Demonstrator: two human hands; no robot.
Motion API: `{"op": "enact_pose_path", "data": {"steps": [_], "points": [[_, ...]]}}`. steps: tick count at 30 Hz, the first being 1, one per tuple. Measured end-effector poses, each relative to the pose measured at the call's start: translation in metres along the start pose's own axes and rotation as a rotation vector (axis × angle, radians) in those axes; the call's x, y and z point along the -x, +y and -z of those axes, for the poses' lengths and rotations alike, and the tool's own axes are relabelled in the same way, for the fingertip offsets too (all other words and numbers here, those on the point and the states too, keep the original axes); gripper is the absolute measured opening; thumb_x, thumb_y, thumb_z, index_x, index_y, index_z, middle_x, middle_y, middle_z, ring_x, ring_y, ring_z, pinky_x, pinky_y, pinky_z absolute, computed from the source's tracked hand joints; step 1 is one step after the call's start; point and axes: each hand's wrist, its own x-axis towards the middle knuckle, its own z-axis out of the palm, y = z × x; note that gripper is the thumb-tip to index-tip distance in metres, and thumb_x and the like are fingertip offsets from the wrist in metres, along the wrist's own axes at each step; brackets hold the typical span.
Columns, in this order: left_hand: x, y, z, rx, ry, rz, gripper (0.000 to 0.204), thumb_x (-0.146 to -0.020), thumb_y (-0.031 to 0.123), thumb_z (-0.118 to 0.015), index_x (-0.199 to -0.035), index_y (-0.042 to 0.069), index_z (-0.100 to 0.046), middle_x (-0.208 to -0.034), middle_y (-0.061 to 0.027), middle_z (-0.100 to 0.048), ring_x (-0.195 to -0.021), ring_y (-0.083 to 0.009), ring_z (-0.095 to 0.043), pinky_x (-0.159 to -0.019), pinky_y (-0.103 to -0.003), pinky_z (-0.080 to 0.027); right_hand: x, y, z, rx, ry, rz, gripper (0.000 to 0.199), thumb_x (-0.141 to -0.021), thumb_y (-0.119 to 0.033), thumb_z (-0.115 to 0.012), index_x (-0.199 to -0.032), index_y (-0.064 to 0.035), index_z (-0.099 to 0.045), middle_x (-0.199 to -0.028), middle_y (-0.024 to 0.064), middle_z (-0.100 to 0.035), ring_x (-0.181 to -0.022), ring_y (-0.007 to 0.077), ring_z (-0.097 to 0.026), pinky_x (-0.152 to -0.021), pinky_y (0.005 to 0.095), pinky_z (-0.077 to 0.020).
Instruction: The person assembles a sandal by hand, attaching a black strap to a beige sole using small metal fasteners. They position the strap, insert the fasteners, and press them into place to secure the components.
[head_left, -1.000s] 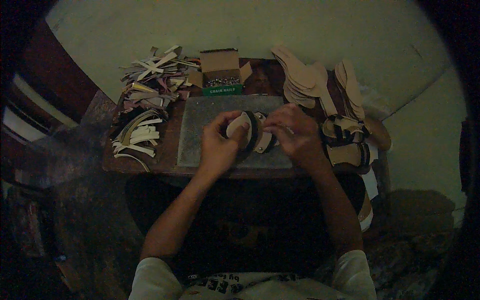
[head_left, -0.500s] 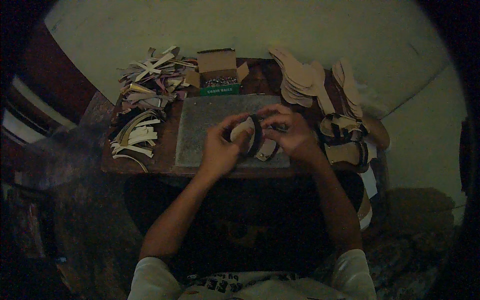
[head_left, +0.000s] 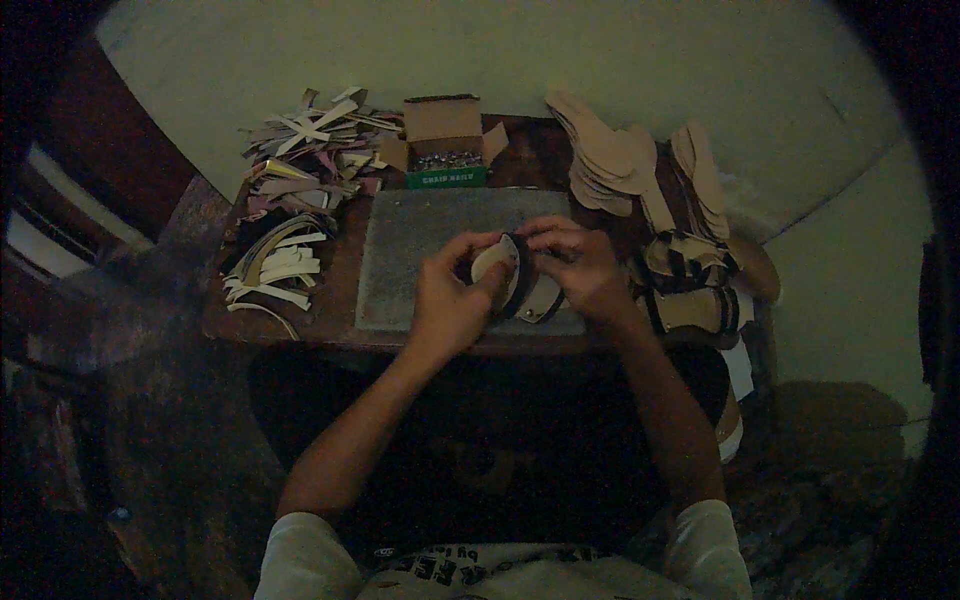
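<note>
Over the grey slab (head_left: 405, 240), my left hand (head_left: 445, 305) grips a beige sandal sole (head_left: 487, 262) with a dark edge, its thumb on the pale face. The sole is tilted up and seems bent. Fingers of my right hand (head_left: 588, 272) are pinched together at the dark edge on the sole's right side; a thin strip there is too dim to make out. Between the hands, low down, shows another beige part (head_left: 543, 298) with a dark rim and a small shiny spot. Whether it belongs to the same sole I cannot tell.
Beyond the slab stands an open carton (head_left: 445, 178) of small metal nails. Strips of leather-like scrap (head_left: 310, 140) and pale curved strips (head_left: 285, 265) pile up on the left. Right of the slab lie stacked beige sole cutouts (head_left: 605, 160) and finished-looking sandals (head_left: 690, 310) on the wooden table (head_left: 330, 335).
The view has shifted slightly. My right hand's fingers have drawn closer together at the sole's dark edge, while my left hand keeps its grip on the sole.
</note>
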Motion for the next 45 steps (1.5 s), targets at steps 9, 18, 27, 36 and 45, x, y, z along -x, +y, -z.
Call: {"op": "enact_pose_path", "data": {"steps": [9, 18, 27, 36, 45], "points": [[0.001, 0.003, 0.0, 0.017, 0.012, -0.015, 0.031, -0.085, 0.006, -0.068, -0.115, -0.001, -0.064, -0.105, -0.0102, -0.069, -0.094, -0.0164, -0.064, -0.084, -0.031, -0.052, -0.002, -0.006, -0.006, 0.049, 0.066, 0.133, 0.014, -0.082, 0.004, -0.066, -0.096, 0.0006, -0.064, -0.103, 0.014, -0.067, -0.096, 0.0247, -0.066, -0.084, 0.0342, -0.0524], [0.004, 0.012, 0.0, -0.005, 0.012, -0.044, 0.03, -0.086, 0.006, -0.067, -0.114, -0.001, -0.064, -0.105, -0.0109, -0.069, -0.096, -0.017, -0.064, -0.086, -0.031, -0.051, -0.002, -0.01, -0.006, -0.031, 0.01, 0.054, 0.014, -0.084, 0.005, -0.062, -0.097, 0.0012, -0.062, -0.107, 0.0135, -0.065, -0.101, 0.0231, -0.063, -0.09, 0.0339, -0.0494], [0.002, 0.004, -0.002, -0.006, 0.044, -0.103, 0.029, -0.085, 0.008, -0.069, -0.112, -0.001, -0.064, -0.098, -0.0112, -0.07, -0.089, -0.0155, -0.066, -0.079, -0.03, -0.052, 0.0, -0.004, -0.006, -0.092, 0.014, -0.029, 0.013, -0.085, 0.004, -0.062, -0.098, 0.0012, -0.062, -0.106, 0.0124, -0.066, -0.102, 0.0212, -0.062, -0.092, 0.0328, -0.0479], [0.002, 0.002, -0.002, -0.019, 0.057, -0.102, 0.028, -0.085, 0.008, -0.067, -0.111, -0.001, -0.065, -0.096, -0.0112, -0.07, -0.088, -0.0152, -0.066, -0.077, -0.029, -0.052, 0.002, -0.002, -0.006, -0.118, 0.013, -0.077, 0.013, -0.087, 0.003, -0.062, -0.1, 0.0011, -0.063, -0.105, 0.011, -0.068, -0.099, 0.0181, -0.063, -0.088, 0.0321, -0.0499], [0.003, 0.005, -0.001, -0.015, 0.02, -0.118, 0.028, -0.085, 0.006, -0.067, -0.112, -0.002, -0.065, -0.097, -0.0126, -0.07, -0.09, -0.0159, -0.066, -0.078, -0.029, -0.053, 0.003, -0.005, -0.004, -0.116, 0.02, -0.09, 0.012, -0.086, 0.001, -0.064, -0.099, 0.0003, -0.063, -0.105, 0.011, -0.068, -0.1, 0.0182, -0.063, -0.09, 0.0332, -0.0503]]}}
